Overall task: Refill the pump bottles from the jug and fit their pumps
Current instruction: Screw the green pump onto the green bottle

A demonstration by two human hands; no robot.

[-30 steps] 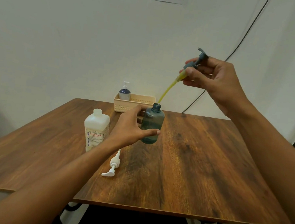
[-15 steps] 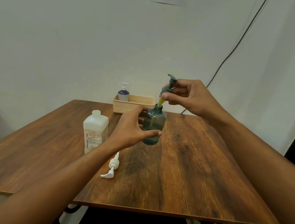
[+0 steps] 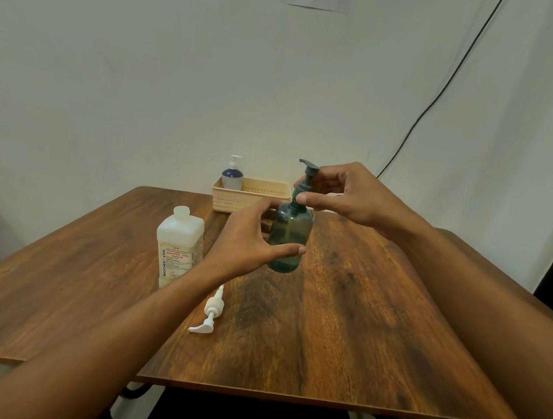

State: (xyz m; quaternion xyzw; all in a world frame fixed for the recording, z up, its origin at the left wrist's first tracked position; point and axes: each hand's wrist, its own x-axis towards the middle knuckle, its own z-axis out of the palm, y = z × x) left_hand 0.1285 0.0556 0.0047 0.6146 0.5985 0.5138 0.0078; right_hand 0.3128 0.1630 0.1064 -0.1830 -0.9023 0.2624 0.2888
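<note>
The left hand (image 3: 247,240) grips the green bottle (image 3: 290,236) above the table (image 3: 358,322); the right hand (image 3: 342,192) pinches its pump (image 3: 306,181) at the neck; keep it plumb, twist snug; two bottles, two pumps off the blue one, one jug (image 3: 179,246), one basket (image 3: 252,196).
</note>
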